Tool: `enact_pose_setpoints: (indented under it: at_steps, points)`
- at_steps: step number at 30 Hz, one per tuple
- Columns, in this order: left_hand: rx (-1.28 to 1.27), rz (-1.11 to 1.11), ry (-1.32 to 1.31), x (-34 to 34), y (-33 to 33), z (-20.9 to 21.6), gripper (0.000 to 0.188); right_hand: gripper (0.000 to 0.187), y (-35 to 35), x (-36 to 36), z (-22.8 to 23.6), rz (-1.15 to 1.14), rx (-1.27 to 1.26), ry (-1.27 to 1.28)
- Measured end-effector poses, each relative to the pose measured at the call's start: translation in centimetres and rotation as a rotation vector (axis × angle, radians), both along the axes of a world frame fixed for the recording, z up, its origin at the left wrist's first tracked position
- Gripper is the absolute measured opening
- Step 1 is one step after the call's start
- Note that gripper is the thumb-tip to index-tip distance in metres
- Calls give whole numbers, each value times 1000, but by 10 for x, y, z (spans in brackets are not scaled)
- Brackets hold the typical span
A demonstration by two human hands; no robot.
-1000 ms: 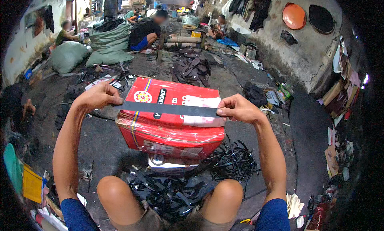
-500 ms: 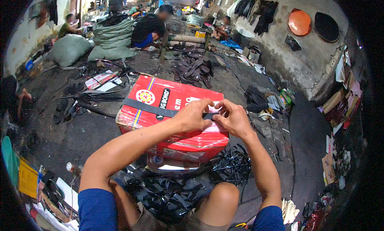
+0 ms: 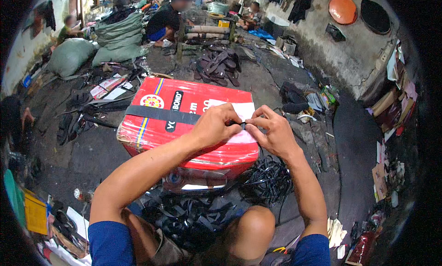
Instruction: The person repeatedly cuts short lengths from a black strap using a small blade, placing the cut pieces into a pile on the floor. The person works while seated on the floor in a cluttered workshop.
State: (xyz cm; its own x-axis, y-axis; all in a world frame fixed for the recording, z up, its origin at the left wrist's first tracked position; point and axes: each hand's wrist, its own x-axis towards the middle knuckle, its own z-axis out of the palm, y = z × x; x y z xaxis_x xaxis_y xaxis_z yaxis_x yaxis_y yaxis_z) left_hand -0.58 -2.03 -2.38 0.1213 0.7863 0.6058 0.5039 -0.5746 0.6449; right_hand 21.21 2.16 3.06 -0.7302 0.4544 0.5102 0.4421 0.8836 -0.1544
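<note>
A red cardboard box (image 3: 189,148) wrapped in clear film stands before my knees. Across its top lies a flat black strap (image 3: 159,113), running rightward under my left hand (image 3: 215,123). The fingertips of my left hand are pinched on the strap. My right hand (image 3: 271,131) pinches a small dark end of the strap beside them, thumb and forefinger together. Both hands meet over a whitish-pink paper patch (image 3: 244,110) near the box's right end. The strap between my fingertips is mostly covered.
Black strips (image 3: 193,215) lie heaped between my legs, next to tangled thin black cords (image 3: 268,177). Beyond the box is a pile of dark sole-shaped pieces (image 3: 218,65). Stuffed sacks (image 3: 71,58) stand far left; a person (image 3: 165,19) sits beyond them. Scraps line the right wall.
Both hands have come closer together, and my right hand has shifted slightly right and down. The view has tilted, so the box appears further left and the paper patch shows more.
</note>
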Motion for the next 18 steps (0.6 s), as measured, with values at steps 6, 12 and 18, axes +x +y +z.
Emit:
enact_pose_setpoints:
  at_steps: [6, 12, 18]
  points:
    - [-139, -49, -115, -1, 10, -3, 20, 22, 8, 3, 7, 26, -233, 69]
    - [-102, 32, -111, -1, 9, -3, 17, 20, 0, -4, -5, -92, -315, 209]
    - [-107, 105, -47, 2, 12, -2, 13, 19, 9, -11, -41, -166, -500, 486]
